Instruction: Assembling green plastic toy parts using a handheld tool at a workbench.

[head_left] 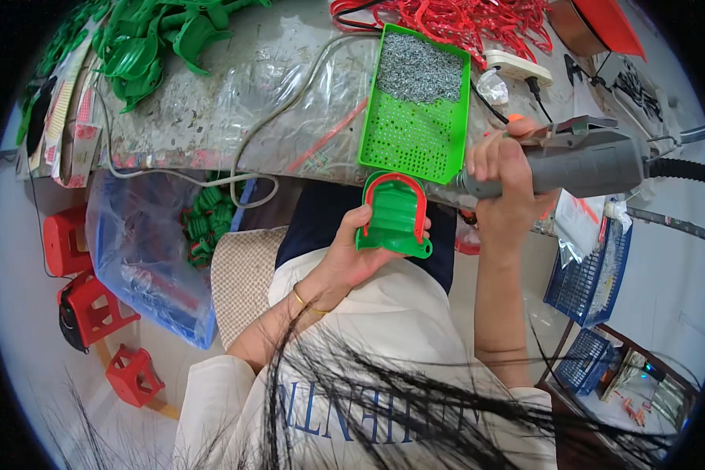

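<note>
My left hand (351,257) grips a green plastic housing (395,215) edged with a red U-shaped strip, its hollow side facing up, just off the table's front edge. In my right hand (511,176) is a grey electric screwdriver (591,163), held level with its tip pointing left; its black cord runs off to the right. The tip sits close to the lower right corner of a bright green tray (468,106), and the bit itself is hard to make out. Small silver screws (419,69) are heaped in the tray's far end, above a perforated part.
Green plastic parts (137,59) pile at the far left, red straps (446,19) at the back. A white power strip (518,67) and grey cable (247,141) lie on the table. Below stand a plastic-lined blue bin (145,251), red stools (133,376) and blue baskets (580,282).
</note>
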Tool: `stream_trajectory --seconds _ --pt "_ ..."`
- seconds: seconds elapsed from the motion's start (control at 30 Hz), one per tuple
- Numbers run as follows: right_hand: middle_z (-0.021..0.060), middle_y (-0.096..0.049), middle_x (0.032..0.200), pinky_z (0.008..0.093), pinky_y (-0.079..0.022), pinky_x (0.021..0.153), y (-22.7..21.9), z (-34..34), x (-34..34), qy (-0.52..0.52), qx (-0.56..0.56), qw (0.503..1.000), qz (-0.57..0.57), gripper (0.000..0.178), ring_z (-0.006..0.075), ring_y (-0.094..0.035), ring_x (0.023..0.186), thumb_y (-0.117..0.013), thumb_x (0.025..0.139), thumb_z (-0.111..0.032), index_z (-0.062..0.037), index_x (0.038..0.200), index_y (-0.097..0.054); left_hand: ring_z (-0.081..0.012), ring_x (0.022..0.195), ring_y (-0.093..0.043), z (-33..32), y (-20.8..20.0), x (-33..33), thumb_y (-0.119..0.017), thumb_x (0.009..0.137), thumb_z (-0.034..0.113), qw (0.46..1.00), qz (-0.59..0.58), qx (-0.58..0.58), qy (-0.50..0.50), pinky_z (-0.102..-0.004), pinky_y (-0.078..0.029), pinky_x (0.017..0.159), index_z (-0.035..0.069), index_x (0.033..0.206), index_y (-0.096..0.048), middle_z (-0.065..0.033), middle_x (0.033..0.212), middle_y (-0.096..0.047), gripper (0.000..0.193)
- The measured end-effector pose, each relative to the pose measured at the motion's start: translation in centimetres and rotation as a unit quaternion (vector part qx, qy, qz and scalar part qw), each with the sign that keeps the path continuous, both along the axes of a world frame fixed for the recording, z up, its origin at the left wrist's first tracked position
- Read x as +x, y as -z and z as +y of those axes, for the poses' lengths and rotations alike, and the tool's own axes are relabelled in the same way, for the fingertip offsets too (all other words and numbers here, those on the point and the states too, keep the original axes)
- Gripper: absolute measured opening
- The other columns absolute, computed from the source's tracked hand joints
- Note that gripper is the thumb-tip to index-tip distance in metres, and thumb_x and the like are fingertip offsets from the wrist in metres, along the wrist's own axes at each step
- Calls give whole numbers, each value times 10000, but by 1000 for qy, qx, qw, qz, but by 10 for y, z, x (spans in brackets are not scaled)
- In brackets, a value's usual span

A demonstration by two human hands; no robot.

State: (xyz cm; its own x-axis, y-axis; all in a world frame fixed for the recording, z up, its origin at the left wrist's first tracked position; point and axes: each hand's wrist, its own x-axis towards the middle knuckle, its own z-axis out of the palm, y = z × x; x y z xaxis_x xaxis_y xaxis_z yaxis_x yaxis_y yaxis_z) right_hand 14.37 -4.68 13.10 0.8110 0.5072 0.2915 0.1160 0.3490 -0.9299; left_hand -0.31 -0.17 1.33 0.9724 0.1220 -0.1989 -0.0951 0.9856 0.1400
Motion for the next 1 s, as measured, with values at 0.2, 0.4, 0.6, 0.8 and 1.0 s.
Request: stream_trajectory --seconds 0.2,0.4,0.6,0.8,1.0 --pt "26 -421 583 272 -372 484 -14 -22 -27 -89 -23 995 24 199 112 -412 498 -567 843 -93 -14 999 -472 -307 1146 -528 1 -13 1 -546 821 486 1000 11 9 -22 -459 -411 993 -4 1307 -413 -225 1233 -527 703" --pt "37 -432 583 280 -377 483 -5 -25 -31 -71 -50 996 6 187 119 -418 495 -561 846 -85 -13 998 -480 -313 1125 -544 0 -15 0 -553 817 481 1000 22 13 -18 -461 -413 992 1 1306 -416 -225 1242 -527 699" --pt "47 -446 592 284 -379 487 1 -27 -29 -80 -47 995 23 178 123 -418 495 -556 844 -62 -13 999 -483 -299 1097 -562 -1 -13 1 -563 815 474 999 29 5 -24 -458 -427 978 18 1288 -435 -171 1212 -555 669" --pt "44 -441 598 284 -381 485 -7 -25 -30 -108 -22 994 25 159 122 -416 496 -553 843 -53 -22 977 -473 -274 1091 -564 2 -16 2 -555 831 462 1000 9 7 -16 -474 -442 955 41 1275 -448 -127 1192 -565 621" --pt "47 -445 600 283 -381 461 -8 -28 -29 -108 48 993 9 201 130 -427 478 -596 815 -72 -25 967 -475 -262 1075 -572 4 -38 1 -512 873 456 999 50 9 -15 -485 -464 923 62 1261 -465 -110 1172 -576 555"
